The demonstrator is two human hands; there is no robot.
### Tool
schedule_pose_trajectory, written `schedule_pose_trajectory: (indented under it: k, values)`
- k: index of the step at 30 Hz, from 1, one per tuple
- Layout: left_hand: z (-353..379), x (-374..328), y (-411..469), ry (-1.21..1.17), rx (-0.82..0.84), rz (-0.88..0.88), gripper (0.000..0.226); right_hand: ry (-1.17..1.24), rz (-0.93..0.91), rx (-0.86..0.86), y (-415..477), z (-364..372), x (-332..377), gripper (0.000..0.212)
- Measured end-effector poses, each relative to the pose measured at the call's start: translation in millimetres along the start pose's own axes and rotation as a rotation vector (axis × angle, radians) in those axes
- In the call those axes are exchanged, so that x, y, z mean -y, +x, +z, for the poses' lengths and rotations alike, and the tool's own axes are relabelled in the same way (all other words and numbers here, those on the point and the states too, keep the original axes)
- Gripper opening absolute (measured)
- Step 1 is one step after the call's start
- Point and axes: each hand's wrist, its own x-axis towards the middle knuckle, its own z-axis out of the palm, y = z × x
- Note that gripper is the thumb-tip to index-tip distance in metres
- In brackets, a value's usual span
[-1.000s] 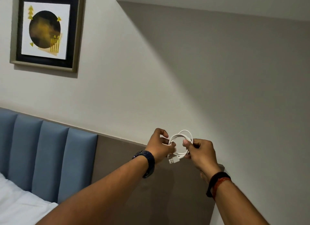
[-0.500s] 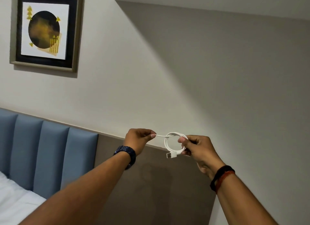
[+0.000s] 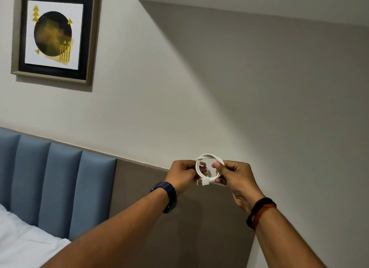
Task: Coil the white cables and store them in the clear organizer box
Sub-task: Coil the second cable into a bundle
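Cable (image 3: 208,166) white, coiled; USB plug (image 3: 202,182) protruding

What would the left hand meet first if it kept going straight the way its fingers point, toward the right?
The left hand would likely meet the white cable coil, which its fingertips already touch, then the right hand holding the coil's far side. Depth looks shared, though one view cannot confirm it.

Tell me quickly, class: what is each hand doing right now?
Left hand: closed on the white cable coil.
Right hand: closed, pinching the same coil's other side.
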Motion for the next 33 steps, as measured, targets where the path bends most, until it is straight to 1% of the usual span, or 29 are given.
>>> schedule_pose_trajectory:
  k: [2, 4, 7, 9, 12, 13, 16, 18, 20, 23, 25, 27, 29, 31, 33]
  values:
    - [-2, -4, -3, -0.198, 0.051, -0.101, 0.019, -0.019, -0.001, 0.019, -1, -3, -2, 0.016]
    - [-3, -6, -5, -0.282, 0.060, -0.134, 0.021, -0.036, -0.006, 0.042, -2, -4, -4, 0.013]
    - [1, -9, -6, -0.248, 0.004, -0.093, 0.022, -0.039, -0.014, 0.012, -3, -2, -5, 0.007]
    - [3, -11, -5, -0.282, -0.039, -0.109, 0.021, -0.030, -0.010, -0.039, -3, -1, -4, 0.018]
    - [3, -13, -4, -0.314, -0.080, -0.127, 0.022, -0.047, 0.013, -0.048, -4, 0, -2, 0.031]
    - [2, -13, -4, -0.323, -0.089, -0.132, 0.022, -0.064, 0.026, -0.046, -5, 0, -1, 0.031]
    - [3, -12, -4, -0.317, -0.110, -0.136, 0.023, -0.103, 0.094, -0.031, -6, 0, -2, 0.022]
    - [5, -11, -3, -0.283, -0.125, -0.134, 0.023, -0.105, 0.142, -0.003, -7, -2, -2, 0.018]
    - [6, -9, -1, -0.243, -0.142, -0.134, 0.023, -0.158, 0.163, 0.027, -7, -5, -2, 0.017]
    - [6, -8, 2, -0.199, -0.160, -0.119, 0.024, -0.312, 0.130, 0.041, -6, -9, -5, 0.013]
    - [6, -8, 3, -0.147, -0.159, -0.098, 0.025, -0.362, 0.084, -0.004, -5, -9, -9, 0.011]
    - [8, -8, 3, -0.112, -0.155, -0.078, 0.025, -0.323, 0.064, -0.089, -4, -8, -12, 0.011]
    - [10, -8, 3, -0.086, -0.154, -0.062, 0.025, -0.219, 0.082, -0.150, -4, -7, -14, 0.015]
    - [13, -8, 3, -0.057, -0.154, -0.048, 0.025, -0.120, 0.113, -0.161, -4, -5, -15, 0.023]
    - [14, -8, 2, -0.018, -0.156, -0.028, 0.025, -0.053, 0.145, -0.143, -4, -4, -14, 0.025]
